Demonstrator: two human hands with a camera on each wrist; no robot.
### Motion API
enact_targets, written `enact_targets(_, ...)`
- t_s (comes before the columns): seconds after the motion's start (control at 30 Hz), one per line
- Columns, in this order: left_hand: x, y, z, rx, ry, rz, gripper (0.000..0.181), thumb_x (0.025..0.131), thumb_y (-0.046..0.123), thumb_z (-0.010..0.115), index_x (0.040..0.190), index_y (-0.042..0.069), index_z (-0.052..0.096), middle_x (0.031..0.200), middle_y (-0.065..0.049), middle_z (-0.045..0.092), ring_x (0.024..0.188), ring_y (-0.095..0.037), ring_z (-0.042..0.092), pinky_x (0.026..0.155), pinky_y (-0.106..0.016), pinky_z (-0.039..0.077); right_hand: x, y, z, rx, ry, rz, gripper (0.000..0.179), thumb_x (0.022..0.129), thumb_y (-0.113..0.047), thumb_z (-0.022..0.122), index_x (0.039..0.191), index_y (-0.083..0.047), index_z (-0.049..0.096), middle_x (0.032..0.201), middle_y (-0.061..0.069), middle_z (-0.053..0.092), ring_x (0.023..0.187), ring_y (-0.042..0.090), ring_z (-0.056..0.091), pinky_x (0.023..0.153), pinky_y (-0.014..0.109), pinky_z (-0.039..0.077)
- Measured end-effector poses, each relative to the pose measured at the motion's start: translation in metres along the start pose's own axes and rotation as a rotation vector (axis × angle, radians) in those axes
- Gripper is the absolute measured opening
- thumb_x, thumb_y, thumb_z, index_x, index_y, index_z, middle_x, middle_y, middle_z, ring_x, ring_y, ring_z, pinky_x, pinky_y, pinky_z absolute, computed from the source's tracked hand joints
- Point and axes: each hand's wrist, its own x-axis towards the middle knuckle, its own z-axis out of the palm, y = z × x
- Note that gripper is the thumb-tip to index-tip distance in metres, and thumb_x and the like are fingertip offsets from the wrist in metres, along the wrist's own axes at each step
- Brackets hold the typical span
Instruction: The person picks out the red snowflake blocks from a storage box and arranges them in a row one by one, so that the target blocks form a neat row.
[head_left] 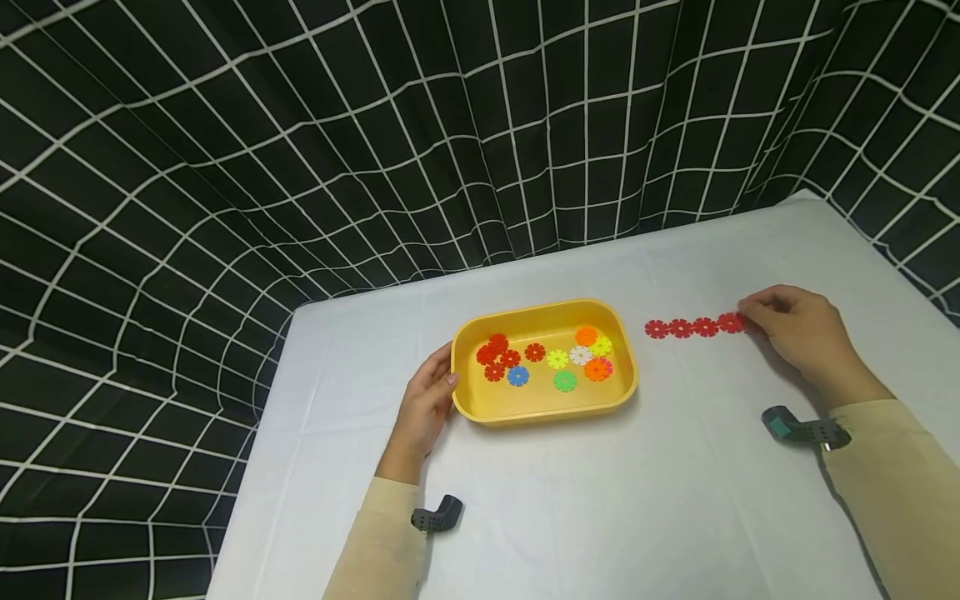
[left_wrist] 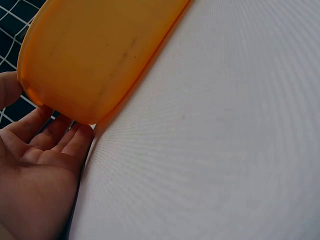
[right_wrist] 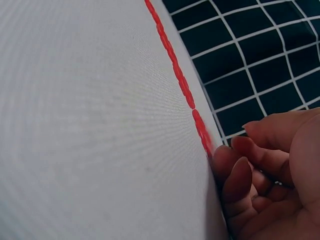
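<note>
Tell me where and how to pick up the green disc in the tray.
Pinch the green disc by its left and right edges, coming from above. It lies flat inside the yellow tray, whose raised walls would likely hamper a low approach; a yellow disc sits close by its far edge.

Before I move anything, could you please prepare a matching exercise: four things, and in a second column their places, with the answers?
1. Left hand
2. Row of red discs
3. Blue disc
4. Right hand

A. Inside the yellow tray
B. At the row's right end
C. At the tray's left end
D. On the white cloth, between tray and right hand

Pairs: 1-C; 2-D; 3-A; 4-B
</note>
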Motion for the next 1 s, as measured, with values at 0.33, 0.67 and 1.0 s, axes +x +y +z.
enact_targets(0.33, 0.0, 0.0, -0.001, 0.002, 0.001, 0.0, 0.054, 0.109, 0.006, 0.054, 0.162, -0.001, 0.046, 0.166, -0.014, 0.047, 0.153, -0.029, 0.044, 0.121, -0.037, 0.04, -0.001, -0.004, 0.0, 0.148, -0.026, 0.015, 0.062, 0.112, -0.052, 0.051, 0.142, 0.002, 0.061, 0.139, 0.024, 0.06, 0.109, 0.019, 0.059, 0.072, 0.004, 0.049)
enact_targets(0.67, 0.0, -0.001, -0.001, -0.001, -0.003, 0.0, 0.054, 0.108, 0.004, 0.052, 0.162, -0.002, 0.046, 0.165, -0.015, 0.047, 0.153, -0.03, 0.044, 0.121, -0.038, 0.04, -0.005, -0.018, -0.002, 0.381, -0.149, -0.055, 0.058, 0.113, -0.051, 0.053, 0.151, -0.007, 0.055, 0.131, 0.003, 0.063, 0.11, 0.006, 0.065, 0.084, 0.013, 0.057)
enact_targets(1.0, -0.001, 0.001, -0.001, -0.017, 0.004, -0.007, 0.053, 0.109, 0.002, 0.051, 0.161, -0.001, 0.048, 0.165, -0.014, 0.049, 0.151, -0.03, 0.046, 0.12, -0.038, 0.042, -0.017, -0.05, 0.007, 0.445, -0.255, -0.176, 0.054, 0.116, -0.047, 0.046, 0.155, -0.009, 0.049, 0.146, 0.01, 0.057, 0.119, 0.013, 0.068, 0.09, 0.02, 0.059)
